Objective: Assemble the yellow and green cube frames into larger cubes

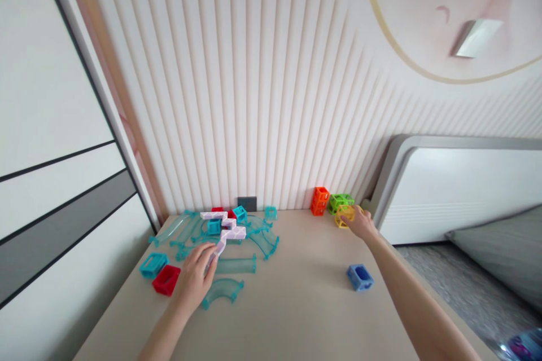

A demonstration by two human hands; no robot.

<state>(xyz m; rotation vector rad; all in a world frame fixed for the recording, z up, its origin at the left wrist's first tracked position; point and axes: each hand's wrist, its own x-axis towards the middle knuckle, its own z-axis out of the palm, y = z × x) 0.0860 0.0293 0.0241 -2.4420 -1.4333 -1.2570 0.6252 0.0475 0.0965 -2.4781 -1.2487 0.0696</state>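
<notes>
My left hand (199,271) has its fingers closed round the lower end of a pale lilac zigzag piece (234,232) with angular segments. The piece extends above teal see-through track pieces (235,265) and small teal and red blocks. Over on the right, my right hand (361,222) has its fingers round a yellow open-frame block (342,216). Part of this block is hidden by the fingers. Just behind it sits a green open-frame block (339,201), and a stack of orange blocks (320,201) stands to its left.
A blue block (359,277) lies at the right front of the table (288,304). Near the left edge are a teal block (153,265) and a red block (166,280). The ribbed wall (262,96) borders the back, with a grey-edged headboard (457,180) at right.
</notes>
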